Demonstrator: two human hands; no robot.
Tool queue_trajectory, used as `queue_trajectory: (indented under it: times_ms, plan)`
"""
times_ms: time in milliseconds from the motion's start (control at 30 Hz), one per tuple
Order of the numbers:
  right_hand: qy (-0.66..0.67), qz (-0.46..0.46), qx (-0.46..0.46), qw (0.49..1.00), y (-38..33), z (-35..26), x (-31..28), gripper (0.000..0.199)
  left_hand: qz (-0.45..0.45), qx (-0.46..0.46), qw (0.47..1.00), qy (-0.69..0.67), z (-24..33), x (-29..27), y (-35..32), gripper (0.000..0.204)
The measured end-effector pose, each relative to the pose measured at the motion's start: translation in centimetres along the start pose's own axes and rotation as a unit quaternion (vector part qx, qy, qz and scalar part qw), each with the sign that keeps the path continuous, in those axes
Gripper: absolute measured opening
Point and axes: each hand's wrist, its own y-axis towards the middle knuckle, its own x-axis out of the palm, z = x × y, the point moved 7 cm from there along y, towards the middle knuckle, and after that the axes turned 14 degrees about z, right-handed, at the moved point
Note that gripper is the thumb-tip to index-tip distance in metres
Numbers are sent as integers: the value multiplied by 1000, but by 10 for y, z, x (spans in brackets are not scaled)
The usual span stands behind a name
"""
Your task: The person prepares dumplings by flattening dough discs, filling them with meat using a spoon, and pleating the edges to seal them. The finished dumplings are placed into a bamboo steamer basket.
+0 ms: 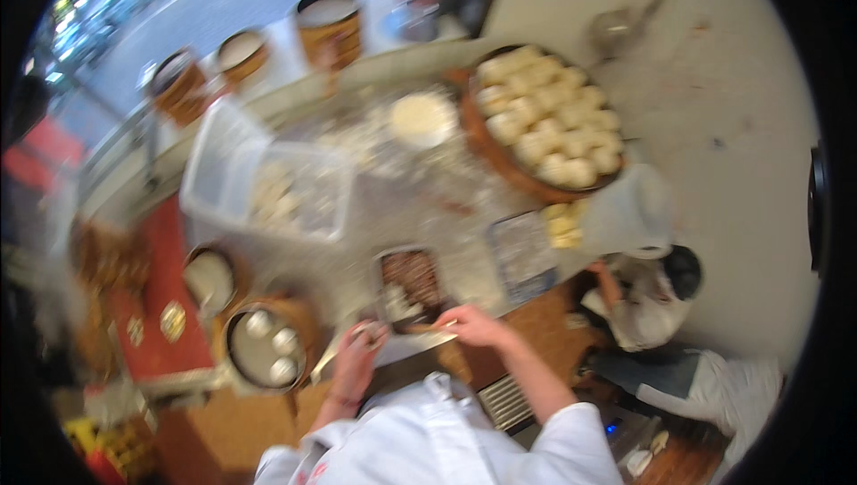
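Note:
My left hand (359,353) is at the table's near edge, its fingers curled around a small pale piece of dough, blurred. Just to the right, my right hand (475,324) is closed in a pinch on a thin light-brown stick (420,329), perhaps a filling spatula. The stick lies along the near rim of a metal tray (382,281). That tray contains dark reddish-brown filling (411,271) and, at its near left, a whitish lump (402,303). Left of my left hand stands a round steamer basket (308,335) with three white buns (284,340) inside.
A large round steamer (473,132) full of buns stands back right. A clear plastic bin (344,186) holds dough pieces. Another steamer (234,281), a flat tray (525,257) and yellow pieces (562,224) are around the floury table. At the right, another person (638,302) leans in.

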Motion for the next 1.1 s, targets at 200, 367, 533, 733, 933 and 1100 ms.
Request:
queue_trajectory:
  times_ms: [200, 367, 533, 733, 933, 1100]
  plan:
    - [151, 8, 75, 986, -23, 11, -7, 23, 66, 2, 998, 19, -7, 1, 20, 23]
    - [205, 97, 37, 973, -52, -1, -2, 25, 85, 41, 985, 142, -5, 31, 32, 20]
    - [254, 166, 37, 952, -71, -13, 2, 24, 65, 53, 987, 134, 3, 67, 23, 19]
    - [348, 192, 123, 909, -84, -36, 11, 25, -3, 32, 995, 92, 8, 56, 23, 22]
    - [228, 290, 42, 929, -75, -38, 12, 22, -43, -61, 997, -3, -9, 49, 41, 26]
    - [10, 348, -49, 936, -85, -79, 7, 22, -10, -49, 998, 24, -5, 72, 29, 20]
